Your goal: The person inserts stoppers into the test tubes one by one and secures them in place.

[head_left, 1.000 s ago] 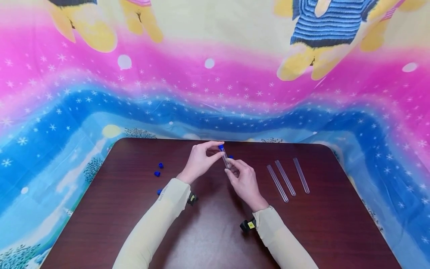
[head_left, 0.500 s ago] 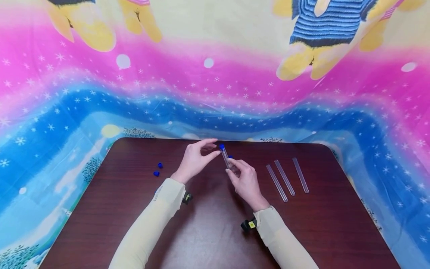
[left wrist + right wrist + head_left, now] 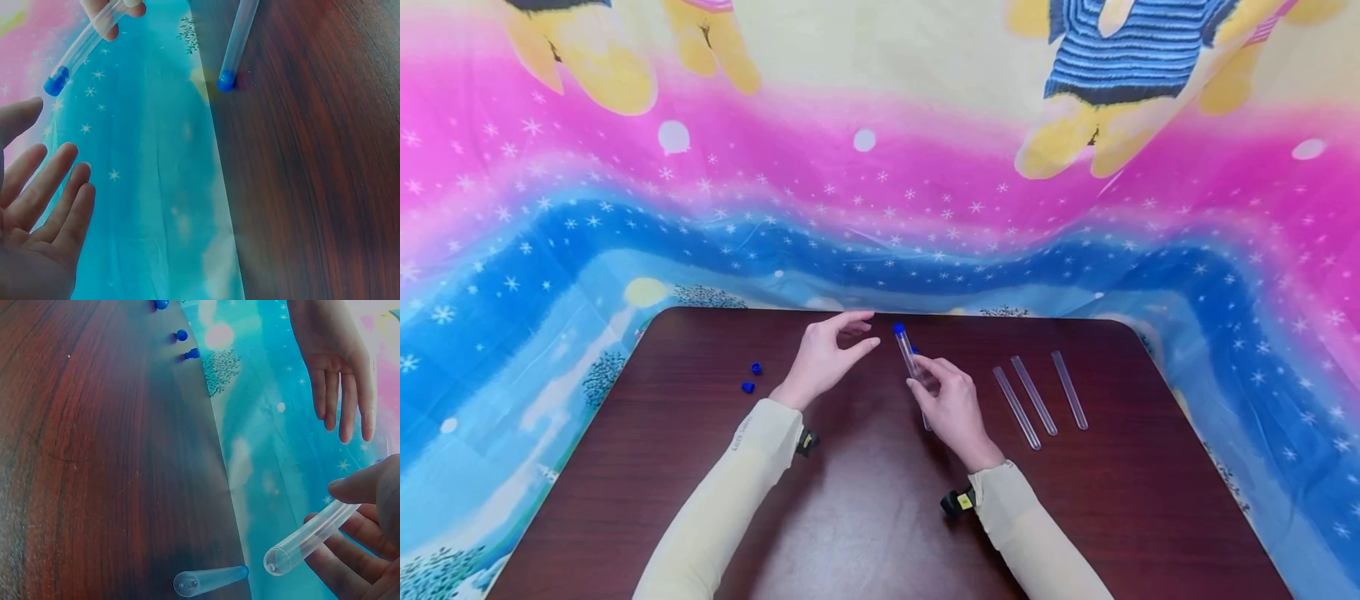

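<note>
My right hand (image 3: 951, 404) pinches a clear test tube (image 3: 905, 348) between thumb and fingers. A blue cap (image 3: 899, 329) sits on the tube's upper end, and in the right wrist view its rounded bottom (image 3: 278, 560) sticks out past the fingers. To the left of it, my left hand (image 3: 822, 358) is held apart from the tube with fingers extended; the left wrist view shows this hand (image 3: 47, 219) holding nothing. Another capped test tube (image 3: 237, 44) lies on the table; in the head view mostly its blue cap (image 3: 914, 351) shows behind my right hand.
Three uncapped test tubes (image 3: 1043, 396) lie side by side on the dark wooden table (image 3: 850, 517) at the right. Loose blue caps (image 3: 748, 387) lie at the left; the right wrist view shows a further blue cap (image 3: 161, 304). A printed cloth (image 3: 880, 208) hangs behind the table.
My left hand has let go of the blue cap and moved left, away from the tube. The right hand still holds the capped tube, nearly in place.
</note>
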The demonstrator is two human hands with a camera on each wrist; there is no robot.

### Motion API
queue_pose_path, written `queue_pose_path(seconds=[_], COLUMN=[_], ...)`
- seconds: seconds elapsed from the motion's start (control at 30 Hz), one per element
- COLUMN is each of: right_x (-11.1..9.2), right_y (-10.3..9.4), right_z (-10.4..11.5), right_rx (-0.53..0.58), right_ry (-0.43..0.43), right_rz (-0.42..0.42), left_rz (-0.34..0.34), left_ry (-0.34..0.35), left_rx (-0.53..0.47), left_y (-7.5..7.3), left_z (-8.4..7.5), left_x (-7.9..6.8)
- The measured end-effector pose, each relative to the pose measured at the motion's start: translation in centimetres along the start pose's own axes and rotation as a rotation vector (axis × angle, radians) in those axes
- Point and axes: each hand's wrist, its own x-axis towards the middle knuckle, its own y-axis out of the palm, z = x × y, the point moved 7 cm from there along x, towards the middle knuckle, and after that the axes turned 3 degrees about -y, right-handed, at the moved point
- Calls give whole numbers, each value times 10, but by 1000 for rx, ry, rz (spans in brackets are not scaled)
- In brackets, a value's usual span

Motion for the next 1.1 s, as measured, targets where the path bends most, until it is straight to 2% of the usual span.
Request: queue_pose_path(seconds=[0.23,0.67,1.1], right_x=[0,-4,-8], right_y=[-1,-1,-5], right_z=[0,-8,-17], right_rx=[5,7,-52], right_ry=[0,52,73], right_rz=[2,15,-4], left_rz=[-6,-22,-23], left_ry=[-5,-33,-54], left_rx=[-19,-19,35], left_y=[-6,-18,-34], left_z=[7,17,31], left_x=[-2,-6,-11])
